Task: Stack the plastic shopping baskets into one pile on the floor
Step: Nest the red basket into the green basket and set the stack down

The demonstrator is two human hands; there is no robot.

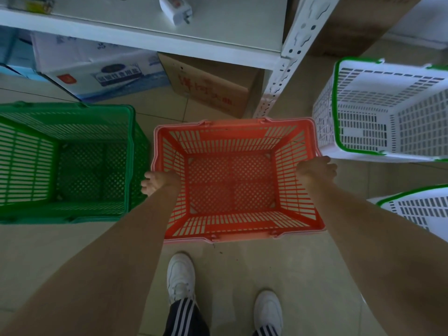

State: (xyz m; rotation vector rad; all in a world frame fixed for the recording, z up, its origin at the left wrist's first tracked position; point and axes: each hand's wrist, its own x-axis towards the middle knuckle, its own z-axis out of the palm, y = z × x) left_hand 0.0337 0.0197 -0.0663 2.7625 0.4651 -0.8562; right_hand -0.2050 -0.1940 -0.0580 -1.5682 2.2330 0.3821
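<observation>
A red basket (232, 229) sits in the middle of the view, right in front of my feet. My left hand (157, 183) grips its left rim and my right hand (317, 169) grips its right rim. A green basket (65, 214) stands on the floor just to the left, almost touching the red one. A white basket with a green rim (363, 151) stands to the upper right. Part of a second white basket (412, 209) shows at the right edge.
A white metal shelf unit (278, 88) stands behind the baskets, with cardboard boxes (208, 86) under it on the tiled floor. My white shoes (180, 277) are close to the red basket's near edge.
</observation>
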